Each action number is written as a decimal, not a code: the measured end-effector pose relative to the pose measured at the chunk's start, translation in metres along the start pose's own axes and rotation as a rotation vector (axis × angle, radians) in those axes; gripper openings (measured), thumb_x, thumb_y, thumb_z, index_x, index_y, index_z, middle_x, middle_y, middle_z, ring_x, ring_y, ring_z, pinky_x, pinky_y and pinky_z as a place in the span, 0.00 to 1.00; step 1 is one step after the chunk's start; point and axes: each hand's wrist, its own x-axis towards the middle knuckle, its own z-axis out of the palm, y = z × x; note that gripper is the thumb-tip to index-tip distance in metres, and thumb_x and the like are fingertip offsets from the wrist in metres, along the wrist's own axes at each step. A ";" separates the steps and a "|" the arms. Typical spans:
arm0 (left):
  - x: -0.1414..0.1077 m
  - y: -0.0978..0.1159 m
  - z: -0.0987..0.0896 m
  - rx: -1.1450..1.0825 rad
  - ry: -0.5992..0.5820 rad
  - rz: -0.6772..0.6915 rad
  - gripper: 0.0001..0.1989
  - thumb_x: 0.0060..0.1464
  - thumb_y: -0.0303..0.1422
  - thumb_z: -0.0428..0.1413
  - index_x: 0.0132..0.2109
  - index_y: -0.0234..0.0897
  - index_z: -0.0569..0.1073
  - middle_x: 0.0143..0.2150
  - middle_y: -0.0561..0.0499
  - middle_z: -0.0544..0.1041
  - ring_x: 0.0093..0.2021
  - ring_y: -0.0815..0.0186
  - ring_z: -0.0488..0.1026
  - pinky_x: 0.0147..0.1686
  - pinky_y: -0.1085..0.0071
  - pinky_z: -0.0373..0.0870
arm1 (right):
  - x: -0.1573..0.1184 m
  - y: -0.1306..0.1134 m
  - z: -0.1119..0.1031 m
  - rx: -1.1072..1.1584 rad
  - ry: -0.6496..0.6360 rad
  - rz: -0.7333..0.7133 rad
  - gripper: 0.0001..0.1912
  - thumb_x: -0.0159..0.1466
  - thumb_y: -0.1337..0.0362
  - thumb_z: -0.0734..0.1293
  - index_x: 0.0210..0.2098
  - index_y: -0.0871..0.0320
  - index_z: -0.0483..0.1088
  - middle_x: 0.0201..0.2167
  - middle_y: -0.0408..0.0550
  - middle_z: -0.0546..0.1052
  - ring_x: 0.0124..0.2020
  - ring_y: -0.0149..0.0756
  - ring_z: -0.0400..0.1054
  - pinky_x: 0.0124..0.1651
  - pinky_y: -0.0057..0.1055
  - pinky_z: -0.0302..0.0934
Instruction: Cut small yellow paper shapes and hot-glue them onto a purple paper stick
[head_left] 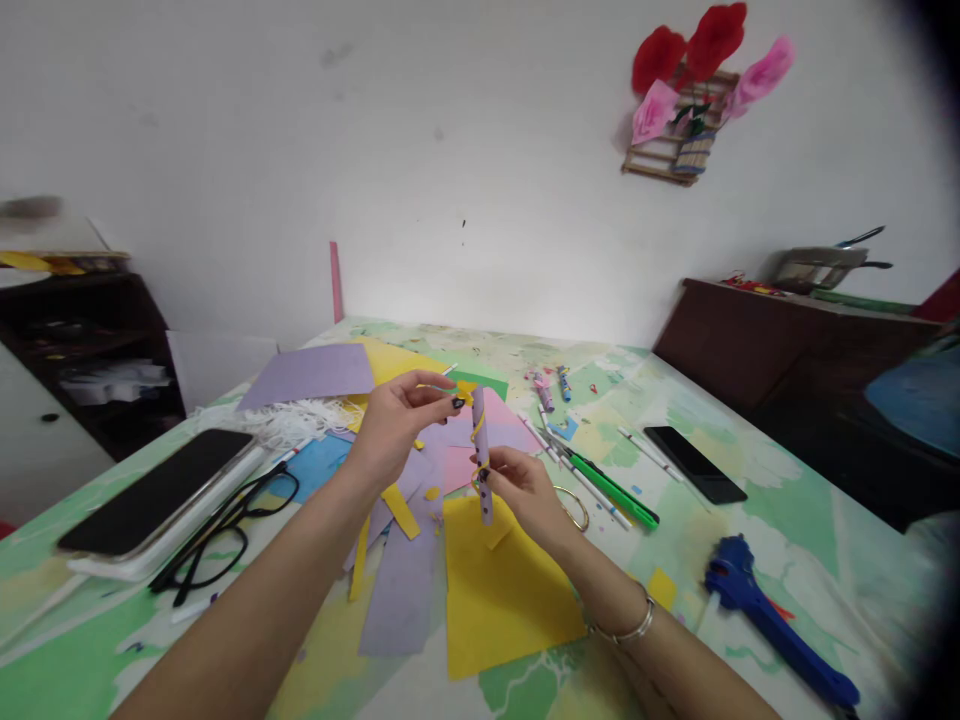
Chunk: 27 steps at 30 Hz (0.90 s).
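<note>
A slim purple paper tube with dark dots and a thin yellow strip winding round it stands nearly upright in the middle of the view. My right hand pinches its lower half between thumb and fingers. At the tube's top sits a small yellow paper piece, and my left hand has its thumb and fingertips closed on that piece. Below the tube lies a yellow sheet. Purple paper strips and yellow strips are scattered beneath my left hand.
To the left lie black glasses and a phone on a white case. On the right are a green cutter, scissors, another phone and a blue glue gun. Small decorated tubes lie farther back.
</note>
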 end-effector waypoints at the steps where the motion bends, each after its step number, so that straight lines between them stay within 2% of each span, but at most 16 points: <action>1: 0.003 0.002 0.003 0.021 -0.020 -0.001 0.13 0.37 0.27 0.68 0.34 0.34 0.76 0.24 0.51 0.79 0.27 0.69 0.73 0.27 0.75 0.65 | 0.000 0.000 0.000 -0.008 -0.007 -0.004 0.06 0.57 0.65 0.66 0.32 0.57 0.76 0.27 0.44 0.75 0.30 0.33 0.67 0.36 0.30 0.63; 9: 0.014 0.006 0.003 0.064 -0.158 -0.094 0.17 0.38 0.26 0.65 0.40 0.33 0.75 0.20 0.56 0.73 0.22 0.73 0.66 0.26 0.73 0.62 | -0.002 -0.003 0.000 -0.036 -0.055 -0.041 0.08 0.59 0.64 0.64 0.32 0.56 0.76 0.26 0.43 0.75 0.27 0.31 0.66 0.35 0.29 0.62; 14: 0.014 0.009 0.000 0.043 -0.206 -0.129 0.15 0.37 0.27 0.66 0.37 0.32 0.77 0.22 0.53 0.74 0.23 0.72 0.68 0.28 0.72 0.64 | -0.002 -0.005 0.000 -0.051 -0.052 -0.058 0.09 0.58 0.64 0.64 0.35 0.57 0.76 0.28 0.44 0.76 0.29 0.32 0.67 0.36 0.29 0.62; 21: 0.013 0.004 -0.003 0.013 -0.190 -0.125 0.14 0.37 0.28 0.67 0.36 0.33 0.78 0.25 0.50 0.78 0.26 0.68 0.72 0.31 0.70 0.67 | -0.002 -0.006 0.000 -0.086 -0.028 -0.061 0.09 0.57 0.63 0.65 0.34 0.58 0.76 0.27 0.45 0.75 0.29 0.33 0.66 0.37 0.30 0.62; 27: 0.007 -0.001 0.005 -0.027 -0.125 -0.107 0.17 0.37 0.27 0.66 0.40 0.35 0.79 0.26 0.51 0.77 0.27 0.69 0.72 0.31 0.71 0.66 | -0.003 -0.007 -0.001 -0.134 -0.018 -0.076 0.07 0.59 0.62 0.65 0.32 0.57 0.75 0.26 0.44 0.74 0.29 0.33 0.66 0.38 0.31 0.62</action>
